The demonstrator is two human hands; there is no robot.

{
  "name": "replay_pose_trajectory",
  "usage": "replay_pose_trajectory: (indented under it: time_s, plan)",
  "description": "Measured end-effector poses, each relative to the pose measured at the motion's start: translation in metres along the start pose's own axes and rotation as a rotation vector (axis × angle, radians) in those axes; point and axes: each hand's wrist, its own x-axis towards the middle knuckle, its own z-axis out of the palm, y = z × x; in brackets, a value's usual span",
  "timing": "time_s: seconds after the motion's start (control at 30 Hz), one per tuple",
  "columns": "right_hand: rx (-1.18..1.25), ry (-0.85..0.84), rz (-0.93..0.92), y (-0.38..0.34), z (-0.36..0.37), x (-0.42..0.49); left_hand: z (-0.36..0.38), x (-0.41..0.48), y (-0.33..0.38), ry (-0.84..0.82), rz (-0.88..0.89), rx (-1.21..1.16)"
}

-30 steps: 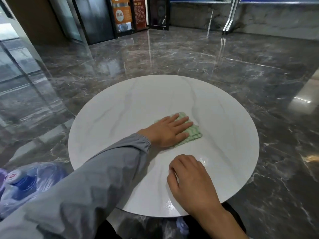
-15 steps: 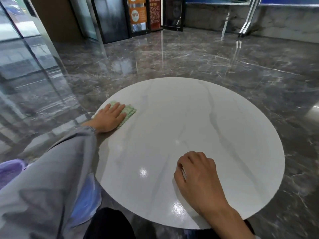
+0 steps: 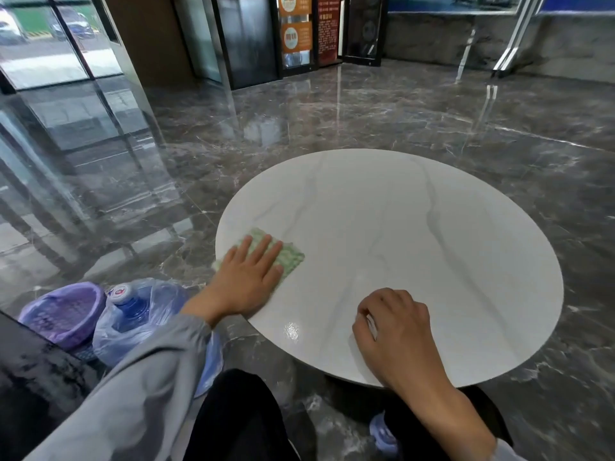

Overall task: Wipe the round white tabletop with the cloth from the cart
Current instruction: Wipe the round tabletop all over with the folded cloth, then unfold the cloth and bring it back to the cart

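A: Pressing flat on the green cloth (image 3: 289, 257), the left hand (image 3: 248, 277) pins it with splayed fingers at the left rim of the round white tabletop (image 3: 416, 234); one corner of the cloth hangs just over that edge.

B: And the other hand?

A: The right hand (image 3: 394, 331) sits on the tabletop's near edge, fingers curled under in a loose fist. Whether it grips anything cannot be told from the head view; something pale shows between the fingers.

B: How should the wipe go from here?

A: Judging by the task, the palm should keep even pressure so the cloth does not bunch, and sweep in overlapping passes away from the left rim toward the far right side. The right hand looks well placed to steady the tabletop.

B: Anything nearby?

A: Left of the tabletop, on the floor, a water bottle (image 3: 128, 306) in a plastic bag and a purple basket (image 3: 63, 311).
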Motion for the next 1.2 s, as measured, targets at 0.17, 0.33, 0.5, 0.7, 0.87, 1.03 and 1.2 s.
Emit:
replay_pose_trajectory:
  time_s: [0.17, 0.33, 0.5, 0.7, 0.87, 1.03, 1.2]
  plan:
    - [0.087, 0.017, -0.019, 0.003, -0.009, -0.013, 0.02, -0.048, 0.063, 0.0, 0.153, -0.01]
    - [0.151, -0.052, -0.066, 0.008, -0.025, -0.03, 0.034, -0.077, 0.102, 0.031, 0.246, 0.014]
    - [0.203, -0.151, -0.206, 0.007, -0.039, -0.044, 0.041, -0.104, 0.119, 0.049, 0.307, -0.047]
    - [0.176, -0.249, -0.404, -0.007, -0.04, -0.048, 0.04, -0.132, 0.098, 0.062, 0.471, -0.309]
    - [0.029, -0.277, -0.494, -0.007, -0.036, -0.054, 0.048, -0.132, 0.07, 0.356, 0.528, -0.313]
    - [0.162, -0.151, -0.474, 0.001, -0.032, -0.05, 0.028, -0.129, 0.056, 0.46, 0.557, -0.208]
    - [0.504, -0.137, -0.03, -0.003, -0.068, -0.034, -0.02, -0.126, 0.075, 0.442, 0.403, -0.547]
